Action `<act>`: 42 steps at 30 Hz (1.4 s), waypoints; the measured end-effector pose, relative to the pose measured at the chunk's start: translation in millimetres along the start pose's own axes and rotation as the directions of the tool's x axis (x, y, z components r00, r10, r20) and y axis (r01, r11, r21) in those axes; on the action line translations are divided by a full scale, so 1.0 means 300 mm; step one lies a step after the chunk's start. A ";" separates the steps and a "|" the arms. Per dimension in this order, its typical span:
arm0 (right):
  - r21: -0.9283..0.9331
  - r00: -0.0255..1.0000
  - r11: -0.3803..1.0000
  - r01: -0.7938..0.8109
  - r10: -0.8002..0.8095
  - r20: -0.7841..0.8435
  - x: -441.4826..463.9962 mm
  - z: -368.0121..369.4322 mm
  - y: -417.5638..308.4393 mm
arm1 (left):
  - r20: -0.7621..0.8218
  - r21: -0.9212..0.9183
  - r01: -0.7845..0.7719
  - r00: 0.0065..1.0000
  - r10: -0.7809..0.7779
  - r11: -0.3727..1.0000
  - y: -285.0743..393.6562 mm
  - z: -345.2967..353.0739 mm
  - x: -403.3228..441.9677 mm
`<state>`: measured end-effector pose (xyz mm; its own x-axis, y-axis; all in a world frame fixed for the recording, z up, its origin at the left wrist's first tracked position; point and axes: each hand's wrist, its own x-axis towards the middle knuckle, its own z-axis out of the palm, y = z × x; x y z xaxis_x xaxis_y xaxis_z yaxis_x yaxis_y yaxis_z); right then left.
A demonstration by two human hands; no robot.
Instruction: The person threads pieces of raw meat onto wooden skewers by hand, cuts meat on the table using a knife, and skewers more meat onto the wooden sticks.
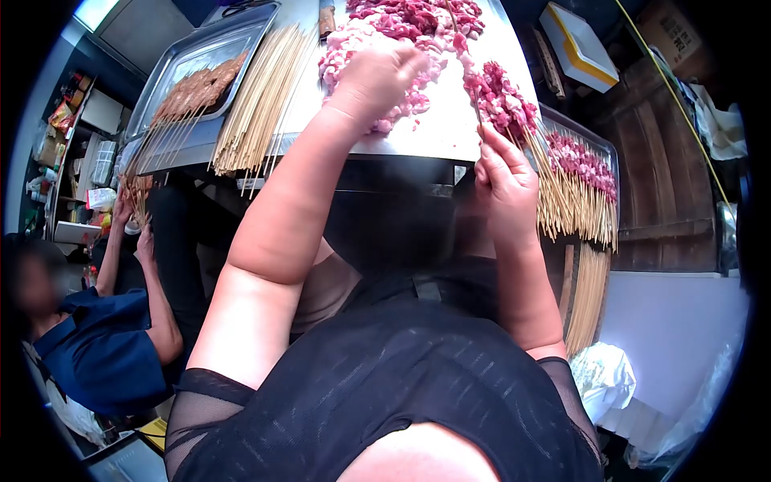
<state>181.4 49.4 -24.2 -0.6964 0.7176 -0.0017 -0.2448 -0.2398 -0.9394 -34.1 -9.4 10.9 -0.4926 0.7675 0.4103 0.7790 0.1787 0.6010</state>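
My right hand (506, 181) pinches the lower end of a thin bamboo skewer (478, 108), which points away from me over the white board (434, 145). Some pieces of meat sit partway up that skewer. Over the heap of raw cut meat (393, 24), pink and red, my left hand (381, 76) is closed with its fingers curled; what they hold, if anything, is hidden. Just right of the skewer lies a pile of loaded meat skewers (502, 96) at the board's edge.
Bare bamboo skewers (261, 104) lie left of the board, beside a metal tray (173, 68) with browned skewers. A knife handle (327, 20) rests at the far edge. Another tray of meat skewers (582, 173) stands right. At left, a person in blue (104, 345) holds skewers.
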 end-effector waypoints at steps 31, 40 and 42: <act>-0.197 0.992 0.980 -0.036 0.059 0.113 -0.059 -0.077 0.075 | 0.340 -0.915 0.378 0.911 -0.232 0.144 -0.044 -0.047 0.003; -0.182 0.997 0.981 0.069 -0.071 -0.008 -0.071 -0.101 0.024 | -0.038 -0.156 -0.158 0.987 0.153 0.975 -0.019 0.060 -0.026; -0.203 0.995 0.975 0.093 -0.099 -0.021 -0.073 -0.098 0.021 | -0.033 0.057 -0.360 0.932 0.362 0.931 -0.010 0.104 -0.032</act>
<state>215.1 51.3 -40.2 -0.6547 0.7512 0.0844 -0.1664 -0.0343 -0.9855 -19.6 1.8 -16.2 -0.1899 0.7591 0.6227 0.9249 -0.0745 0.3729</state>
